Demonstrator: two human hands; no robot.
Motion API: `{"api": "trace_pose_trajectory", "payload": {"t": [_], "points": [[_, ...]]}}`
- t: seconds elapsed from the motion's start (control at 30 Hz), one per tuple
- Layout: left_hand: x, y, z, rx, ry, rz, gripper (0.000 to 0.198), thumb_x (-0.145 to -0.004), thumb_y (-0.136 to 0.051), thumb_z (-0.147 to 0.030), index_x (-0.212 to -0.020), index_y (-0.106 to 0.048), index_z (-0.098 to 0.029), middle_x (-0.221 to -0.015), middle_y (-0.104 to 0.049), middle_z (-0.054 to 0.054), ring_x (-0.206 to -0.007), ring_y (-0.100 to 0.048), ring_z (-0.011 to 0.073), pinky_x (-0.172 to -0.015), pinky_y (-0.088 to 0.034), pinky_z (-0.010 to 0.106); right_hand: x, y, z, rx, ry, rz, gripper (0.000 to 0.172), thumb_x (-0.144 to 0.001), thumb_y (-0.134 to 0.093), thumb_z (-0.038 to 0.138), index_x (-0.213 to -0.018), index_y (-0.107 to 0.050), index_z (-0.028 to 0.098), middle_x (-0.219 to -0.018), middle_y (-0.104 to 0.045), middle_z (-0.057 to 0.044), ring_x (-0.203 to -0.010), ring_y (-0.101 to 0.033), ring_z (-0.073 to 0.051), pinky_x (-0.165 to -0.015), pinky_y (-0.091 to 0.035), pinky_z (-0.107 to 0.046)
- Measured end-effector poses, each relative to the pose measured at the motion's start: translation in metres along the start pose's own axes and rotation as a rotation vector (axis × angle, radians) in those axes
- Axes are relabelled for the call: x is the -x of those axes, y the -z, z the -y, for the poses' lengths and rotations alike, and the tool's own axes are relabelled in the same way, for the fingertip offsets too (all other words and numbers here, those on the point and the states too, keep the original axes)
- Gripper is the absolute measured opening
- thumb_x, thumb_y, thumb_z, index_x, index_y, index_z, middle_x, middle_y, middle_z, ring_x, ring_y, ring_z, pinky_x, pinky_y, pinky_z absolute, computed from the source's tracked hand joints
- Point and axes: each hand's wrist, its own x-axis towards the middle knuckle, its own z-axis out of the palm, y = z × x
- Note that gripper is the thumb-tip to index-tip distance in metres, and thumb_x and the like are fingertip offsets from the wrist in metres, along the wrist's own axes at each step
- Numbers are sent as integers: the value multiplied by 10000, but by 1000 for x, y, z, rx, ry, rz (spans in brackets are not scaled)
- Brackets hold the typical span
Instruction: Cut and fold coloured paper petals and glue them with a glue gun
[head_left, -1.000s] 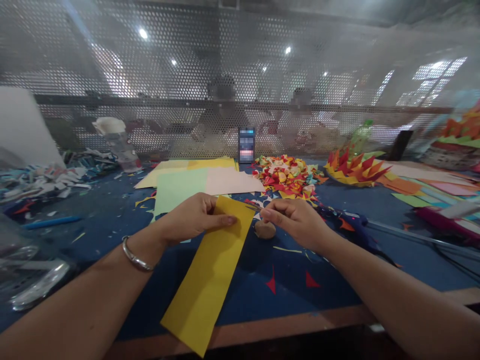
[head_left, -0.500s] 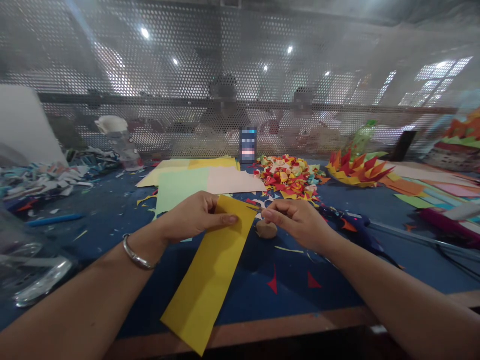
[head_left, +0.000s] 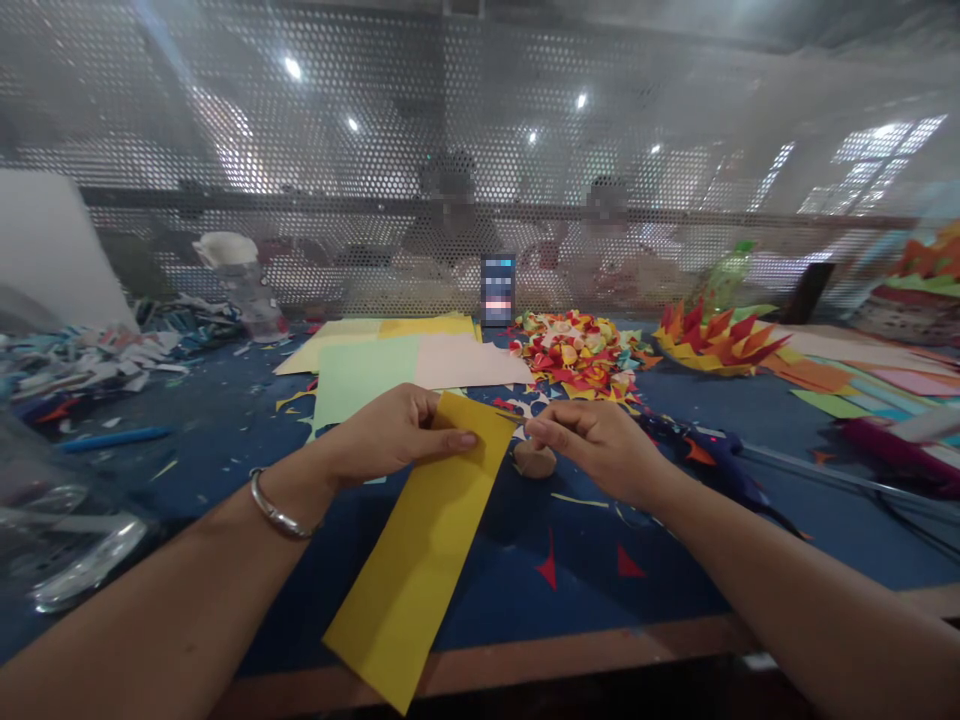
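A long yellow paper strip (head_left: 420, 540) slants from the table's front edge up toward the middle. My left hand (head_left: 390, 432) is closed on its top end, thumb lying across the paper. My right hand (head_left: 592, 440) pinches the strip's top right corner with thumb and forefinger; its other fingers are curled. A silver bangle (head_left: 274, 510) sits on my left wrist. Just below the pinch, a small brown round object (head_left: 534, 458) rests on the blue table (head_left: 487, 580).
Pastel paper sheets (head_left: 390, 365) lie behind my hands. A heap of folded coloured paper pieces (head_left: 581, 360) and a spiky orange-red paper shape (head_left: 712, 340) sit right of them. Scraps litter the left. A perforated metal screen (head_left: 480, 180) stands at the back, people behind it.
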Motion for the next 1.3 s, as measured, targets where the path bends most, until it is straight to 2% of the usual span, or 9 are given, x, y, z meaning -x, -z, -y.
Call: {"api": "trace_pose_trajectory", "payload": {"t": [0.27, 0.5, 0.73, 1.07, 1.3], "points": [[-1, -2, 3, 35, -9, -28, 265, -770, -705, -392, -923, -739, -178, -942, -754, 86, -800, -693, 192, -693, -518, 259, 0, 0, 0, 21, 4, -14, 429, -910, -492, 500, -669, -644, 179, -625, -633, -3, -586, -547, -105, -559, -400, -231], [-3, -5, 1, 103, -37, -117, 275, -788, -685, -413, -937, -741, -189, -919, -754, 76, -767, -695, 183, -659, -526, 255, 0, 0, 0, 21, -17, -22, 426, -903, -501, 509, -660, -643, 190, -647, -643, -14, -606, -560, -118, -576, -417, -239], [-4, -10, 2, 171, -37, -137, 280, -771, -705, -401, -921, -744, -169, -939, -756, 87, -793, -701, 198, -707, -535, 275, -1, 0, -2, 36, -4, -15, 436, -903, -494, 514, -659, -641, 185, -632, -634, -7, -598, -556, -117, -577, -410, -235], [-4, -10, 3, 198, -28, -117, 253, -768, -713, -380, -915, -752, -178, -952, -756, 91, -807, -701, 193, -719, -535, 276, -1, 0, -3, 71, -5, -21, 471, -905, -470, 537, -635, -608, 177, -587, -574, 9, -560, -487, -104, -536, -354, -236], [-5, -11, 4, 187, -28, -101, 258, -771, -710, -385, -916, -751, -176, -953, -755, 97, -817, -699, 198, -724, -535, 286, -1, 0, -3, 44, 0, -4, 455, -903, -482, 531, -653, -624, 178, -589, -567, 11, -556, -485, -103, -550, -361, -232]]}}
